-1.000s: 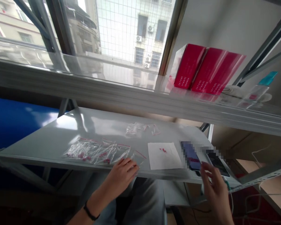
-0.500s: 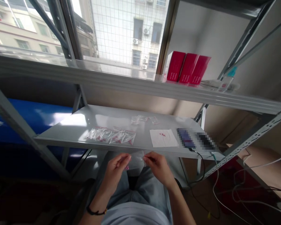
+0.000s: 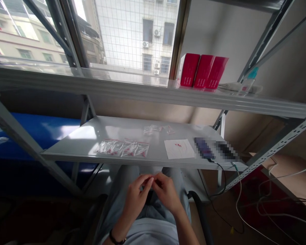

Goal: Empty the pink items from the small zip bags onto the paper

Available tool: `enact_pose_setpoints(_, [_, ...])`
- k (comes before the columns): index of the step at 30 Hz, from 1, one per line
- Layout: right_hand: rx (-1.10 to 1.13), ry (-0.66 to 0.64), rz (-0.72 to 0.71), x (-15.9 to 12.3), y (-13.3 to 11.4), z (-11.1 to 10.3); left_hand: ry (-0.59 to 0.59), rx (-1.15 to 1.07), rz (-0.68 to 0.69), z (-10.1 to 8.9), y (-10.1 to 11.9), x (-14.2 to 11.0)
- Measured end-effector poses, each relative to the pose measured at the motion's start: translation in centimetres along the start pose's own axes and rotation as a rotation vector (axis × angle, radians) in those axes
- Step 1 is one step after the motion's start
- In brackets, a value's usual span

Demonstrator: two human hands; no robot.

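Note:
My left hand [image 3: 139, 192] and my right hand [image 3: 165, 190] meet over my lap, fingertips pinched together. Between them is the small clear zip bag, now almost wholly hidden by the fingers; a trace of red shows at the tips. On the lower shelf [image 3: 73, 148], beyond my hands, lies a row of clear zip bags [image 3: 129, 148] with small pink-red pieces inside. A white paper sheet [image 3: 180, 153] to the right bears a few loose red pieces [image 3: 178, 145]. Several smaller clear packets [image 3: 153, 129] are farther back.
Two blurred-out devices, one [image 3: 204, 148] beside the other [image 3: 226, 150], lie at the shelf's right end, with cables hanging off the front edge. Red boxes [image 3: 204, 71] stand on the upper shelf [image 3: 132, 85]. Metal uprights frame both sides; a chair armrest [image 3: 200, 214] is at right.
My hands have come together from either side of the stretched-out bag, and the bag has gone from view behind the fingers. The view has shifted slightly.

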State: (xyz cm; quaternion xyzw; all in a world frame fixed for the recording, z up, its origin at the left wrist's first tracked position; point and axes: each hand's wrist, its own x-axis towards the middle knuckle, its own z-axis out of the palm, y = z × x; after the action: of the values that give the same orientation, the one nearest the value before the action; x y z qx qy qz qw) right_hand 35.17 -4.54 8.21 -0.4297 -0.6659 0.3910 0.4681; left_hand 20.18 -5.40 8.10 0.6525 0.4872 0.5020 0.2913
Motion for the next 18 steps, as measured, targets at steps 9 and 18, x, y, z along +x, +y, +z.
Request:
enact_pose_setpoints(9, [-0.033, -0.059, -0.033, 0.11, 0.16, 0.02, -0.01, -0.002, -0.093, -0.33, -0.18, 0.42])
enact_pose_setpoints(18, [-0.114, -0.014, -0.036, -0.13, 0.68, 0.5, -0.052, -0.242, -0.264, 0.34, -0.86, 0.16])
